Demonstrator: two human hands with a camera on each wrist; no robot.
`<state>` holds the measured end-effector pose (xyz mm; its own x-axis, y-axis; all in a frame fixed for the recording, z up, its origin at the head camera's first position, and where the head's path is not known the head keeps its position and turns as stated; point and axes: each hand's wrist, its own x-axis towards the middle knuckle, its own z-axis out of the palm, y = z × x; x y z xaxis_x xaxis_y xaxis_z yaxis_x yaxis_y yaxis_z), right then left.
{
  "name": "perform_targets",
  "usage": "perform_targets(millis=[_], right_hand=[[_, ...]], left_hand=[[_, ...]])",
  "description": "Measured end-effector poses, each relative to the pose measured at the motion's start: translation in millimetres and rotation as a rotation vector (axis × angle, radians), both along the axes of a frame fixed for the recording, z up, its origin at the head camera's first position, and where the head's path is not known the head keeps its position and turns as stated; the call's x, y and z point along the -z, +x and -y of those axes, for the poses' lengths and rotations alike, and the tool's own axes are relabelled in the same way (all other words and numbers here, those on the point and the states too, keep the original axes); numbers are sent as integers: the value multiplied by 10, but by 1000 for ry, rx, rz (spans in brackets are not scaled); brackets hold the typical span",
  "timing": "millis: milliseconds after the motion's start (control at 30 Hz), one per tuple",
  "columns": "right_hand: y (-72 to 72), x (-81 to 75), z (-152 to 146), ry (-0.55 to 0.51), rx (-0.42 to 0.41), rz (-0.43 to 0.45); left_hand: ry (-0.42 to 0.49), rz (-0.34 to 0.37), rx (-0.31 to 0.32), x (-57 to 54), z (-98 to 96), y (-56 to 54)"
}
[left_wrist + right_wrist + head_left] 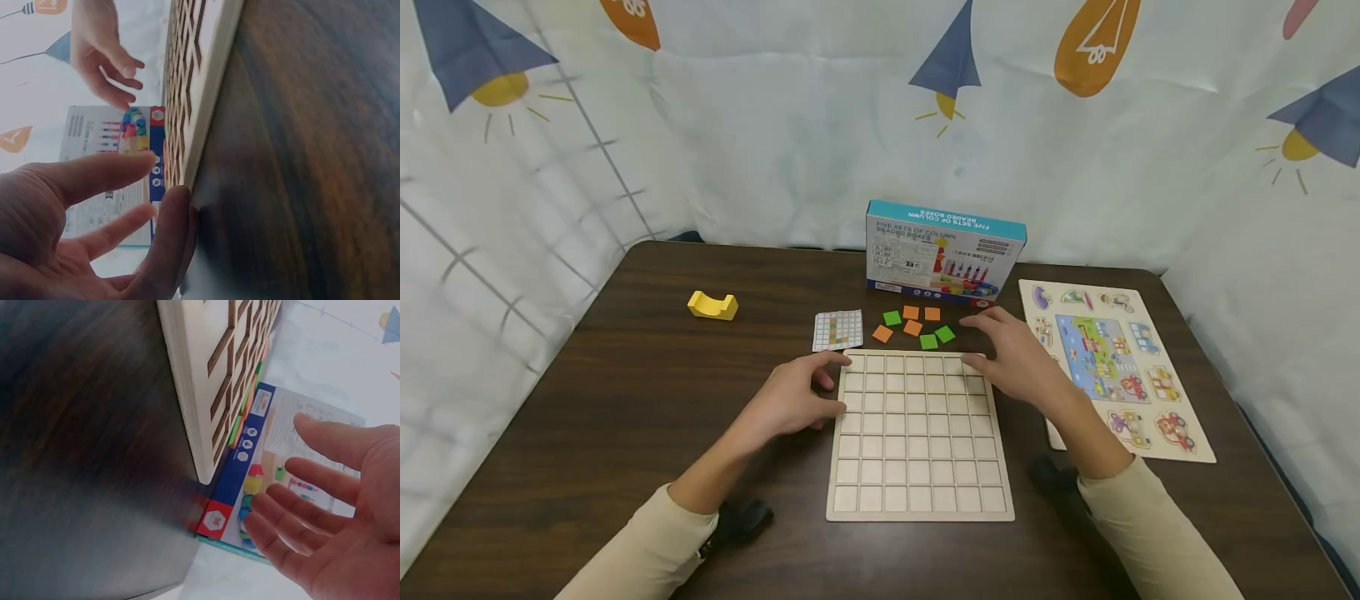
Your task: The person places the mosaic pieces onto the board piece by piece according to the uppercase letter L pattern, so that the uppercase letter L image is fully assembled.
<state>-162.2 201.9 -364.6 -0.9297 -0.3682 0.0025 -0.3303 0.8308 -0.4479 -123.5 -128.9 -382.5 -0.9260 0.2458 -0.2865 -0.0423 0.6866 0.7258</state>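
A pale wooden board (917, 447) with a grid of square recesses lies in the middle of the table. My left hand (793, 396) is at its upper left edge. In the left wrist view, the fingertips (175, 200) meet the board's side while the thumb stands apart. Over the board's upper right corner is my right hand (1018, 358), fingers loosely extended and holding nothing. Beyond the board lie several small square tiles, some orange (883, 334) and some green (892, 318). A small card (837, 331) printed with a coloured grid lies left of them.
A box (943, 254) labelled as column beaded boxes stands behind the tiles. To the right, a picture puzzle board (1180, 446) lies partly beneath the right forearm in the head view. A yellow curved block (712, 306) sits at the far left of the dark table (587, 433).
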Motion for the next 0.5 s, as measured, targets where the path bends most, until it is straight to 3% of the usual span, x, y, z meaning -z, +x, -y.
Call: perform_targets(millis=[500], right_hand=[[-127,-30,74,11,-40,22]], left_hand=[[-108,-57,90,95,-68,-104]])
